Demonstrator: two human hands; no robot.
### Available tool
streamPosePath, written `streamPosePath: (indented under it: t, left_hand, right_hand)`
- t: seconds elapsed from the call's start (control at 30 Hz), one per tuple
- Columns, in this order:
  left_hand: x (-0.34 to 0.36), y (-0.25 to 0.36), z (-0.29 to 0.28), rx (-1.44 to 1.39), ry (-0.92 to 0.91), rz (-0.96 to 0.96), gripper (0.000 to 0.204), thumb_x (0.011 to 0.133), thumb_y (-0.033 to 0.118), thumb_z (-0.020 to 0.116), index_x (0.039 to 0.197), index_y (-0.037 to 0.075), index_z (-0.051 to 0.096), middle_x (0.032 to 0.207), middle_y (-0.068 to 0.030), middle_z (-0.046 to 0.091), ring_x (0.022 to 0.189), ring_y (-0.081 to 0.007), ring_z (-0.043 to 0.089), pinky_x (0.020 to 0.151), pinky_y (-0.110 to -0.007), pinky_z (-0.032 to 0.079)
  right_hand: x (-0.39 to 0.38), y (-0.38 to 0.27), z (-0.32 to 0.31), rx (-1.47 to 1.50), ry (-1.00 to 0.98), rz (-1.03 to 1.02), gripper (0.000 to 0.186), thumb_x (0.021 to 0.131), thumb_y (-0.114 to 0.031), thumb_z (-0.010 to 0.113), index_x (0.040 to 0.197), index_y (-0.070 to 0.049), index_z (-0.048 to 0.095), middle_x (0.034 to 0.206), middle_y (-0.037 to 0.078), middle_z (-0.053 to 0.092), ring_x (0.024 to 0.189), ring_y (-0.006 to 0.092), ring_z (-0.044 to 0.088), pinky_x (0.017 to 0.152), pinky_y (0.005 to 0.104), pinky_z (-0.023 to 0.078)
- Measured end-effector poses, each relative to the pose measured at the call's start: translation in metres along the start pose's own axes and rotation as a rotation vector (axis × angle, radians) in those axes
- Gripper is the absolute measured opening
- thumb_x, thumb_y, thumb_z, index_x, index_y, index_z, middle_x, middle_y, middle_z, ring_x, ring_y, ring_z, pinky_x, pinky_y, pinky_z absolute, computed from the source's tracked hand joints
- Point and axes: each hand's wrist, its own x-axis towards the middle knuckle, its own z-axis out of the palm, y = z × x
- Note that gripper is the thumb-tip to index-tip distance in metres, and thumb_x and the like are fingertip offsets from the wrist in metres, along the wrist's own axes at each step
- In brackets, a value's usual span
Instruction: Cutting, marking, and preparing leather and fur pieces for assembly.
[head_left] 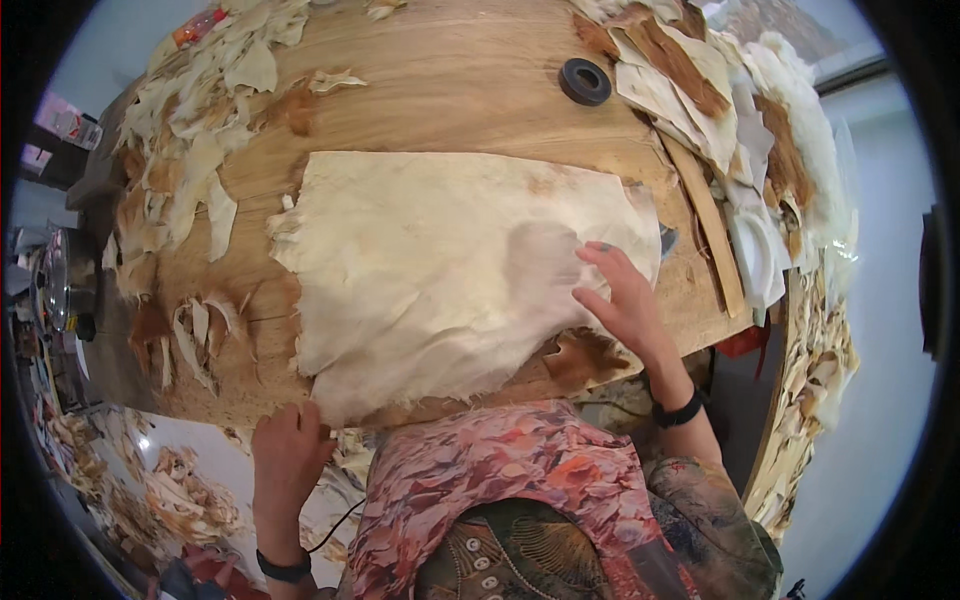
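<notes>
A pale hide (440, 270) lies spread flat on the wooden table (470, 90). The left hand (285, 455) is closed, pinching the hide's near edge, while the right hand (620, 300) rests open, fingers spread, on its right part. Scraps (190, 150) lie left of the hide, a black ring (585, 81) beyond it.

Hide workshop: wooden bench (450, 90), scrap trimmings (190, 150)

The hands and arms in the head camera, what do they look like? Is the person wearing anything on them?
Both forearms are bare, with no sleeves or gloves over them. The left hand has a dark band round its wrist, and the right hand has a black band too, like a watch or bracelet. Near the shoulders you can see a top with a pink, red and dark pattern.
</notes>
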Motion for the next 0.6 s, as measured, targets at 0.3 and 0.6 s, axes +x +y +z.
streamPosePath:
  t: [0.3, 0.6]
  left_hand:
    - [0.111, 0.038, -0.015, -0.176, 0.322, 0.200, 0.053, 0.087, 0.011, 0.060, 0.138, 0.005, 0.044, 0.140, -0.0221, 0.042, 0.126, -0.0390, 0.044, 0.102, -0.041, 0.041]
    - [0.168, 0.021, 0.010, 0.000, 0.247, 0.049, 0.073, 0.088, 0.030, 0.062, 0.149, 0.011, 0.026, 0.156, -0.0186, 0.015, 0.143, -0.0366, 0.018, 0.115, -0.053, 0.019]
  right_hand:
    - [-0.039, 0.005, 0.035, -0.135, 0.061, -0.004, 0.049, 0.077, -0.015, 0.071, 0.122, -0.004, 0.053, 0.131, 0.024, 0.049, 0.119, 0.0413, 0.047, 0.100, 0.0449, 0.040]
    - [-0.004, 0.014, 0.036, -0.211, 0.058, -0.136, 0.057, 0.081, -0.021, 0.068, 0.131, -0.004, 0.047, 0.139, 0.023, 0.041, 0.131, 0.0390, 0.036, 0.110, 0.0487, 0.030]
